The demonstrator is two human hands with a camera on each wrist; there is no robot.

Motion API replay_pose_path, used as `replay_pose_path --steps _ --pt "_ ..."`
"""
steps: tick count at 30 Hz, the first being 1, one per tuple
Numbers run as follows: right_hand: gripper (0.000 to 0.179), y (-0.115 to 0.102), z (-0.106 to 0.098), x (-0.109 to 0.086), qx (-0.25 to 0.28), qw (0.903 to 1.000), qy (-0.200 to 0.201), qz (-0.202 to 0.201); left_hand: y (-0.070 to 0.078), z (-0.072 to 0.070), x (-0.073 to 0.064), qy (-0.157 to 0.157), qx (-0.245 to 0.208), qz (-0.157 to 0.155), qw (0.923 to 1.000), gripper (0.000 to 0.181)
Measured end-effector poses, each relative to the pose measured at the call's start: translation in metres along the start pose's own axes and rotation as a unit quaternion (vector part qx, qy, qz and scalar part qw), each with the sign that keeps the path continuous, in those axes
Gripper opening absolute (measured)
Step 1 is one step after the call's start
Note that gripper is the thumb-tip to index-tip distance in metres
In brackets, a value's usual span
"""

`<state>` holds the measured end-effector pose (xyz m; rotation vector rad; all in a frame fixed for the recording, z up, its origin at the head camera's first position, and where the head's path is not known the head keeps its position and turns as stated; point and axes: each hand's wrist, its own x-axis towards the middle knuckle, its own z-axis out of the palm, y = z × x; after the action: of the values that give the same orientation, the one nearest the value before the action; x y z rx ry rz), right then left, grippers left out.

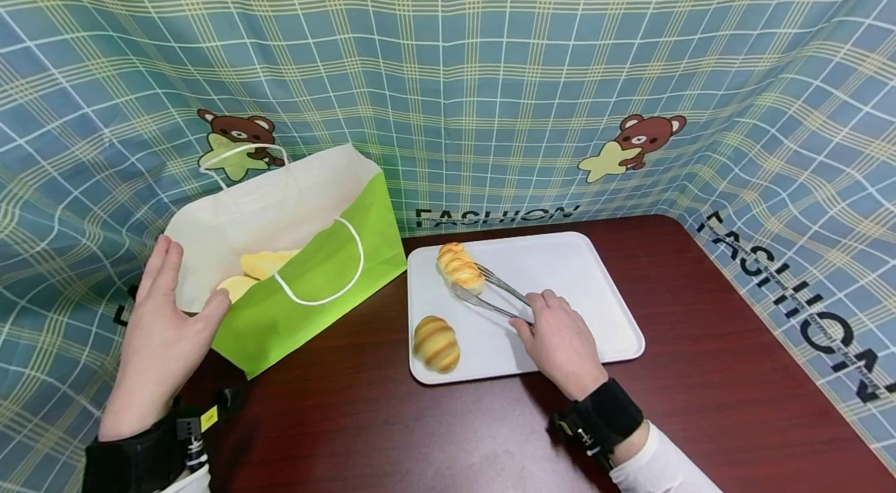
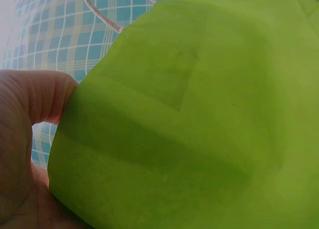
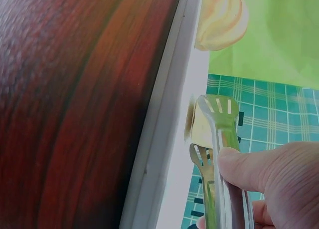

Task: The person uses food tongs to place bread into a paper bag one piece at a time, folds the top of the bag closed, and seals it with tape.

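Note:
My right hand (image 1: pixel 563 341) grips metal serving tongs (image 1: pixel 500 283), whose slotted tips lie around a golden twisted bread roll (image 1: pixel 460 267) at the back left of a white tray (image 1: pixel 602 330). A striped oval bun (image 1: pixel 436 344) sits at the tray's front left corner. The right wrist view shows my thumb along the tongs (image 3: pixel 222 119). At the left, my left hand (image 1: pixel 164 330) touches the side of a green paper bag (image 1: pixel 308 330), its fingers straight and its thumb spread. Inside the bag are a long yellow bread (image 1: pixel 268 263) and a round pale piece (image 1: pixel 238 287).
A dark reddish wooden table (image 1: pixel 364 431) carries the bag and tray. A blue checked cloth (image 1: pixel 448 89) with bear prints hangs behind and at both sides. White cord handles (image 1: pixel 350 275) stick out from the bag.

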<state>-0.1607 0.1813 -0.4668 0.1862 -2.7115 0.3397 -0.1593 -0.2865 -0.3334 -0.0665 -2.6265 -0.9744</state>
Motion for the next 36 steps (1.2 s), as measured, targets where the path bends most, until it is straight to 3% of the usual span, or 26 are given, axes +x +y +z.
replay_pose_path --steps 36 --pt "0.046 0.000 -0.022 0.006 0.019 0.9993 0.031 0.009 -0.002 0.001 0.002 0.003 0.014 -0.003 0.9999 0.079"
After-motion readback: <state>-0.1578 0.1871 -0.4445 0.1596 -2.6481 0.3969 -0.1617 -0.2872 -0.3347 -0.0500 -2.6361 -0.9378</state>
